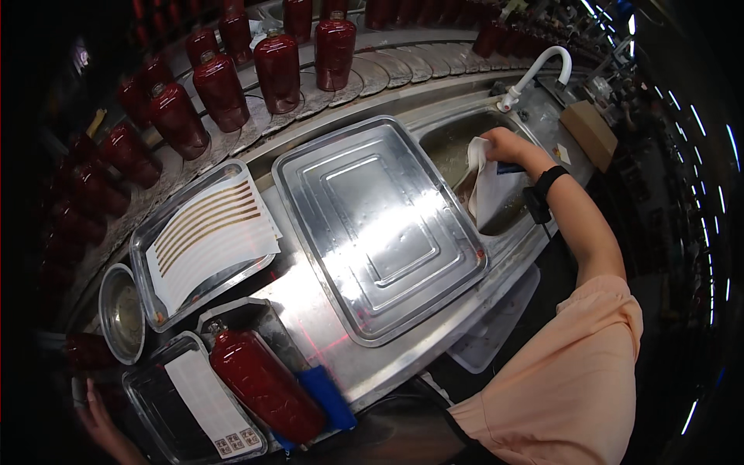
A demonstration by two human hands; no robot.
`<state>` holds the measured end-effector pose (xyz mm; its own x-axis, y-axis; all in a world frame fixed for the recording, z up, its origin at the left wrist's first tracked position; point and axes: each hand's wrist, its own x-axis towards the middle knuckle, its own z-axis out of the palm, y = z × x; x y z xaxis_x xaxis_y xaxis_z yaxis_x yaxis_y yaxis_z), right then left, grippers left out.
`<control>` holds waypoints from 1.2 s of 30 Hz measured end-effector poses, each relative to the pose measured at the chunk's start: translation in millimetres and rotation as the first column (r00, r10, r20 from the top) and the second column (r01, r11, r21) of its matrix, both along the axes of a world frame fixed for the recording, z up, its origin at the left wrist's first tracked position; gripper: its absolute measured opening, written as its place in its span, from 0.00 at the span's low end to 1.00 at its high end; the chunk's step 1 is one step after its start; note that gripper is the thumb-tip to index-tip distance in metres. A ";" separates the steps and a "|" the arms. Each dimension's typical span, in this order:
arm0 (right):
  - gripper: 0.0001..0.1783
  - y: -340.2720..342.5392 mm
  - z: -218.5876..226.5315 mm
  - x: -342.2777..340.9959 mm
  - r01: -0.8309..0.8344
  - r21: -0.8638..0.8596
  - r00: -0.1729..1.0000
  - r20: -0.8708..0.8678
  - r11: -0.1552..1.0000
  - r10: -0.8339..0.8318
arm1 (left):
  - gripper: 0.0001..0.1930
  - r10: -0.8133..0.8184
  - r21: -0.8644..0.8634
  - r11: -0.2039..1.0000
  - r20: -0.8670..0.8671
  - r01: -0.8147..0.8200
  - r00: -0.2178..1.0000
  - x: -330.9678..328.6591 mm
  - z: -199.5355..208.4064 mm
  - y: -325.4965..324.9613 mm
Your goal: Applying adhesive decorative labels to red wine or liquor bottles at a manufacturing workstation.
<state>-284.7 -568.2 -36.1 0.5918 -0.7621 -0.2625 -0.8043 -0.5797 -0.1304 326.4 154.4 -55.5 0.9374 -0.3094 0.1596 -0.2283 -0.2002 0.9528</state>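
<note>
My right hand [513, 149] is closed on the upper edge of a white sheet [490, 186], which hangs bent into the sink basin [446, 136] with water in it. A dark band is round my right wrist. At the dim lower left, my left hand [101, 422] has its fingers stretched out, beside a dark red bottle [87, 350]; whether it touches anything is unclear. Nearer the middle, a dark red bottle [267, 384] lies tilted on a stand, a blue cloth [327, 397] by its lower end. Beside it, a printed label strip [205, 399] rests across a metal tray [147, 391].
A large upturned-looking metal tray [380, 232] covers the counter's middle. Left of it, striped label sheets [209, 232] lie in another tray [139, 256], near a round metal bowl [122, 314]. Several red bottles [277, 71] stand along a conveyor [387, 70]. A white faucet [535, 74] and cardboard box [589, 133] are right.
</note>
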 end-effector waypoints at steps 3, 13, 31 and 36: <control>0.18 4.5 10.1 -6.3 0.016 0.009 0.999 0.028 1.000 -0.017 | 0.25 -0.037 -0.047 0.998 -0.028 0.036 0.999 -6.1 -2.8 -6.8; 0.17 21.1 43.6 -13.7 0.114 -0.006 0.962 0.249 0.993 -0.109 | 0.28 -0.048 -0.013 0.999 -0.001 0.048 0.999 -39.2 18.6 -33.3; 0.20 16.6 110.3 -7.8 0.115 -0.166 0.945 0.321 0.979 -0.056 | 0.24 -0.178 0.075 0.983 0.116 0.170 0.977 -67.6 64.5 -85.2; 0.18 21.4 138.5 -6.3 0.105 -0.124 0.900 0.433 0.987 -0.042 | 0.24 -0.221 0.109 0.973 0.155 0.206 0.963 -73.0 72.7 -92.5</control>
<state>-291.1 -546.8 102.4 0.5633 -0.8180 0.1162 -0.7304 -0.5588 -0.3928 253.4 61.9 17.2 0.8109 -0.5199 0.2686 -0.4280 -0.2139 0.8781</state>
